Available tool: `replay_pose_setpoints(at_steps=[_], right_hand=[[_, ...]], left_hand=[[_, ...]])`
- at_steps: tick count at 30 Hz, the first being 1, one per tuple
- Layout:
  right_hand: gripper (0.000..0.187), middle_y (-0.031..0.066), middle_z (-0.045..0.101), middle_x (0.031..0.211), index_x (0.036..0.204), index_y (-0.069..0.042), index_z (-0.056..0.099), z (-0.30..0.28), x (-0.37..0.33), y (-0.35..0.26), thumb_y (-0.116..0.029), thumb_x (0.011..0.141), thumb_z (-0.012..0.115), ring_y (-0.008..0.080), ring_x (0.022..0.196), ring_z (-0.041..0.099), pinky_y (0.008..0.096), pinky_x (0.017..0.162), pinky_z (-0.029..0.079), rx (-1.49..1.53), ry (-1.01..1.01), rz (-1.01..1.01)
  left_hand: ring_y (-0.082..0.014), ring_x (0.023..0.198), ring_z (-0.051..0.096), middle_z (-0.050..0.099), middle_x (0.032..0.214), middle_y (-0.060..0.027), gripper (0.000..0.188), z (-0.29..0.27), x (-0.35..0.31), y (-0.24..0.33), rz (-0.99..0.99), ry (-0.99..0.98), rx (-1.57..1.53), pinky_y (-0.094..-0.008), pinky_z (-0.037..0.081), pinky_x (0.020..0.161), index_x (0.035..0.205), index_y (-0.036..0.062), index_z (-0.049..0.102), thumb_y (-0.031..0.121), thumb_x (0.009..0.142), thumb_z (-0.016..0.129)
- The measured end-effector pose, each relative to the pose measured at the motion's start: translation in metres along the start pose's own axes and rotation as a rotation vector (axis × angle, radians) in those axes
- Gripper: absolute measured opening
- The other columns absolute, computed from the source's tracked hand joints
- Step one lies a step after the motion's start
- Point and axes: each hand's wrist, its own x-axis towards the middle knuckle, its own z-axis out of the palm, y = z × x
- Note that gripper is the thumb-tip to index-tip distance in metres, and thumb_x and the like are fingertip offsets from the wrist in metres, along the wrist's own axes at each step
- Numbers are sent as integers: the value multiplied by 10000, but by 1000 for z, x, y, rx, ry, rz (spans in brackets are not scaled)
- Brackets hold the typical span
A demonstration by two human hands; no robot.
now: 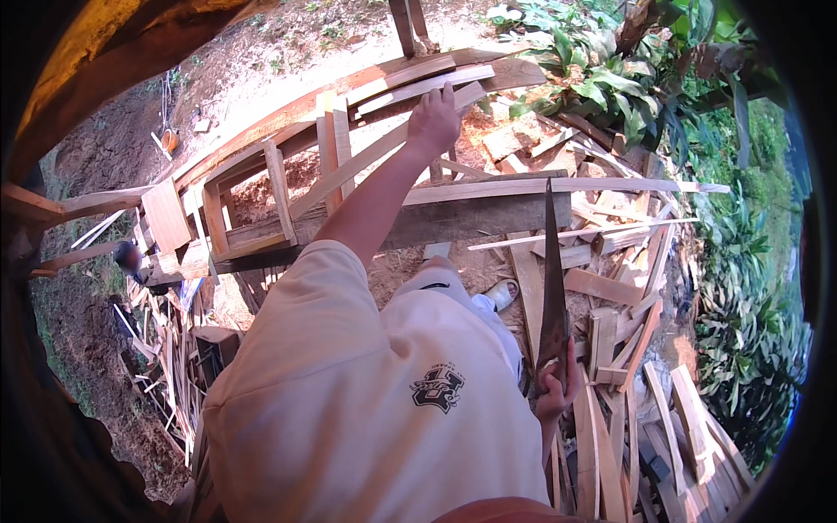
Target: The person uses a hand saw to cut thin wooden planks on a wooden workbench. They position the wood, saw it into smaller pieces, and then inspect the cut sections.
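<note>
My left hand [436,119] reaches across the wooden bench and is closed round a pale wooden strip [353,167]. The strip slants from the bench's middle up to the far side, and its end sticks out past my fingers. Low at my right side, my right hand [556,388] grips a handsaw [551,279]. Its dark, tapering blade points up and away from me, apart from the strip; my fingers cover most of the handle. Two more cut pieces, a short board [399,78] and a pale batten [425,91], lie just beyond my left hand.
A thick beam [488,214] forms the bench's near side, with a long batten [628,186] along it. Upright pieces [327,148] stand across the bench's left half. Scattered offcuts [602,283] cover the ground at right, beside leafy plants [741,305]. Thin sticks [174,375] are heaped at left.
</note>
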Motion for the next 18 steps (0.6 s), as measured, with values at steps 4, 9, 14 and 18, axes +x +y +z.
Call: replay_pose_setpoints(at_steps=[4,9,14,18], right_hand=[[882,-21,457,637,1526,59,461,9,-1,-1,-51,651,481,63,527,401,200,497,330,45,86,54],[878,-14,464,642,1530,49,462,25,-4,-10,-46,657,476,67,522,404,203,491,327,55,118,49],[881,-20,468,639,1533,36,465,36,-12,-9,-62,659,491,66,523,407,195,495,323,36,140,53],[895,-22,486,661,1536,21,470,36,-7,4,-75,648,520,57,524,405,201,491,327,6,99,23]], left_hand=[[-407,1227,534,475,1360,-292,806,-33,1,-62,-281,-75,-99,-463,509,1020,1591,-123,87,293,1044,507],[-447,1286,483,432,1380,-331,814,-32,-24,-163,-568,53,-130,-490,454,1088,1574,-138,113,260,1027,565],[-462,1305,472,414,1401,-342,858,3,-36,-244,-685,7,-122,-509,434,1097,1576,-120,144,306,999,614],[-464,1414,344,361,1483,-328,907,-2,-40,-225,-867,-2,60,-512,299,1198,1567,-111,180,385,975,653]])
